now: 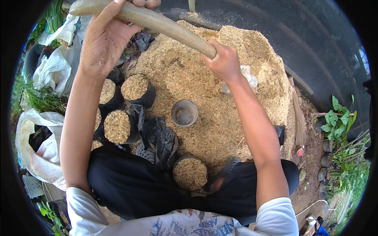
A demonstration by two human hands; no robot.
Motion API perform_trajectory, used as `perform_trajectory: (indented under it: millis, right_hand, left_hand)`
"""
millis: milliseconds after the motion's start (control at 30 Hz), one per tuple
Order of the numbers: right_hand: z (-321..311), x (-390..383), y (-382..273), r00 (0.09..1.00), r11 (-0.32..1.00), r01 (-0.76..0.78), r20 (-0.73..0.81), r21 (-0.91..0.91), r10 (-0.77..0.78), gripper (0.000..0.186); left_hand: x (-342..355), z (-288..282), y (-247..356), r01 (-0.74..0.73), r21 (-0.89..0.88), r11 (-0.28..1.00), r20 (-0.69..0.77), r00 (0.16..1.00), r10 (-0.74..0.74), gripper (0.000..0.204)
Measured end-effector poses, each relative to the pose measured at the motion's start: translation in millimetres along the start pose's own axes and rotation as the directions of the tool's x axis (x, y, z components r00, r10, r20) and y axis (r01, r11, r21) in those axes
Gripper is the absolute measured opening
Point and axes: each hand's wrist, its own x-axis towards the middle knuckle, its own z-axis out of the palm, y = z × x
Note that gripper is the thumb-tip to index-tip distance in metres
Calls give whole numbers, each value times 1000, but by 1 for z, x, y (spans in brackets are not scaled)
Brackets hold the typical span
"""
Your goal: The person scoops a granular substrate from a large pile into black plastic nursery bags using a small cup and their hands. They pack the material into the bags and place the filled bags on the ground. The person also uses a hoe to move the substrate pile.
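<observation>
A thick, smooth wooden stick (165,28) slants across the upper part of the view, with its blunt, rounded end at the upper left. My left hand (105,45) is turned palm-up, its fingers closed around the stick near that end; flecks of sawdust cling to the palm. Lower down, my right hand (224,59) makes a fist around the other end. Beneath the stick spreads a large heap of pale sawdust (220,114). A small grey pot (184,113) sits on the heap with a little sawdust inside. Between my knees stands a black bag filled with sawdust (190,173).
Several filled black bags (117,126) cluster on the left, beside crumpled black plastic (159,139). White sacks (39,137) lie farther left. Past my right forearm is a white crumpled thing (249,76). Dark netting (307,43) borders the far side; a broom-like bundle (299,118) and plants (336,120) are at right.
</observation>
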Motion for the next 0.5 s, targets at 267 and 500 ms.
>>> perform_trajectory:
  millis: [267, 500]
  right_hand:
    - [-22, -17, 24, 978, 996, 42, 208, -80, -24, 24]
    - [28, -54, 10, 935, 993, 8, 352, -121, 36, 44]
  left_hand:
    - [-15, -18, 36, 61, 273, 960, -202, 979, -4, 40]
    - [-55, 20, 66, 34, 959, -282, -134, 930, -342, 53]
